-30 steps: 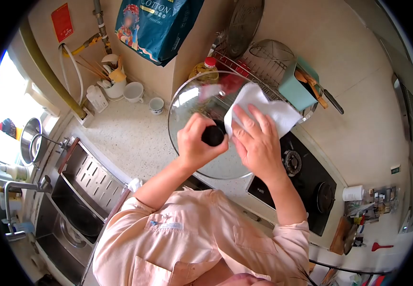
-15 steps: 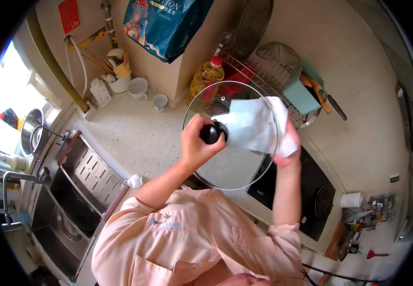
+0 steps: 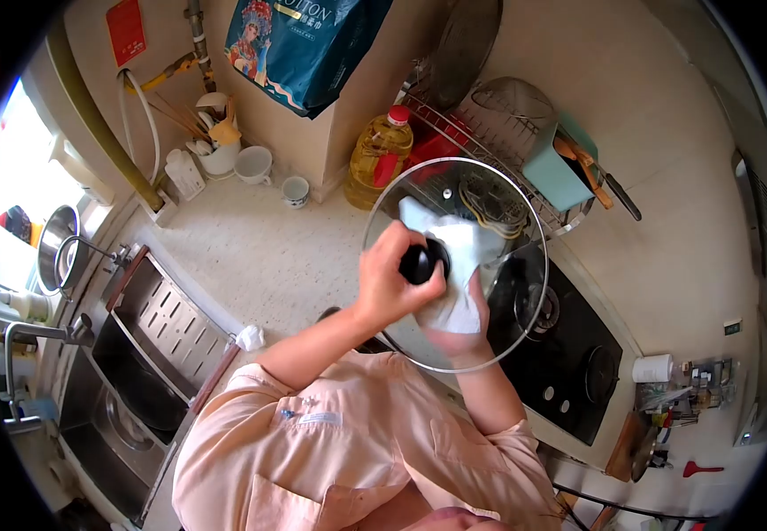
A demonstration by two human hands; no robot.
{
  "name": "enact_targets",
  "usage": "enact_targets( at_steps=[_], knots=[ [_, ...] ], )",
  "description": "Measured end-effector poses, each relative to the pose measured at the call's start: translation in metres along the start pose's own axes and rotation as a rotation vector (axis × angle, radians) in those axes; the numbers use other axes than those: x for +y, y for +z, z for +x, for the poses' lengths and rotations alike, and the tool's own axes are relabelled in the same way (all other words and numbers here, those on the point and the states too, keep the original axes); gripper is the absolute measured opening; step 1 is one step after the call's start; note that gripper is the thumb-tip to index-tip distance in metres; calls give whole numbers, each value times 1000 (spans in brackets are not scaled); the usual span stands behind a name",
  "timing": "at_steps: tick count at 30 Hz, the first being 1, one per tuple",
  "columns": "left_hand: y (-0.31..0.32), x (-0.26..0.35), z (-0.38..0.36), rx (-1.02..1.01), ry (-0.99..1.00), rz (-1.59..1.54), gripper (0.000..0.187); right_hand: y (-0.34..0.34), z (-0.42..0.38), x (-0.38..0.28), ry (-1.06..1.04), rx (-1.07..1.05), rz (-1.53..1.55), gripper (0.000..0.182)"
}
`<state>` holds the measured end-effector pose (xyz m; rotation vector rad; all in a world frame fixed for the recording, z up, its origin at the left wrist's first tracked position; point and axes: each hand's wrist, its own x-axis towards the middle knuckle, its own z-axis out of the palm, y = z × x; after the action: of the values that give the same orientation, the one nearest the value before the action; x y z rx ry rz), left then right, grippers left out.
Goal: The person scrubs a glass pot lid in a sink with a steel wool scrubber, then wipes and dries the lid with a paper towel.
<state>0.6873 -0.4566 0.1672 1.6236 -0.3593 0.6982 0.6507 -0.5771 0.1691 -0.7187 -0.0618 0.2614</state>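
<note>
My left hand (image 3: 391,281) is closed around the black knob (image 3: 421,261) of a round glass lid (image 3: 512,305) with a metal rim, held up over the counter's edge. Behind the glass, on the lid's underside, my right hand (image 3: 456,338) grips a white cloth (image 3: 456,296). The cloth lies bunched near the lid's middle, close to the knob, and covers most of my right fingers. Through the glass, part of a black stove (image 3: 569,354) shows.
At the back stand an oil bottle (image 3: 382,155), a wire rack (image 3: 490,146) and a green utensil holder (image 3: 560,164). Two cups and a utensil pot (image 3: 220,157) line the wall. A sink (image 3: 118,434) is at left; a blue bag (image 3: 308,53) hangs above.
The lid has shifted to the right with my left hand. My right hand has moved the cloth from the lid's right edge inward to its middle, bunching it.
</note>
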Motion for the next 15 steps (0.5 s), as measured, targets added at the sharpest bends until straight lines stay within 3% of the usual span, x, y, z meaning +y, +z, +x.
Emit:
enact_targets(
  at_steps=[2,4,6,7,8,10,12,15],
  knots=[
    [-6,-6,11,-44,2,16,27,10,-12,-11,4,-48,-152,66],
    [-10,-13,8,-95,13,9,27,21,-13,-32,-156,-225,118,65],
    [-4,-9,-2,-110,25,-48,27,16,-5,-36,-149,-69,304,65],
    [-3,0,-4,-132,-8,-84,27,5,3,-18,-234,-345,270,61],
    [-2,4,-5,-128,-5,-127,27,3,0,-6,-249,-231,-14,57],
    [-4,1,5,-64,83,-106,28,10,-8,3,-151,-47,-187,60],
    [-13,-4,19,-84,111,-7,28,-4,-20,-4,-10,-122,-177,61],
    [-22,-17,22,-200,144,37,29,16,-24,-44,-144,-173,114,62]
  ],
)
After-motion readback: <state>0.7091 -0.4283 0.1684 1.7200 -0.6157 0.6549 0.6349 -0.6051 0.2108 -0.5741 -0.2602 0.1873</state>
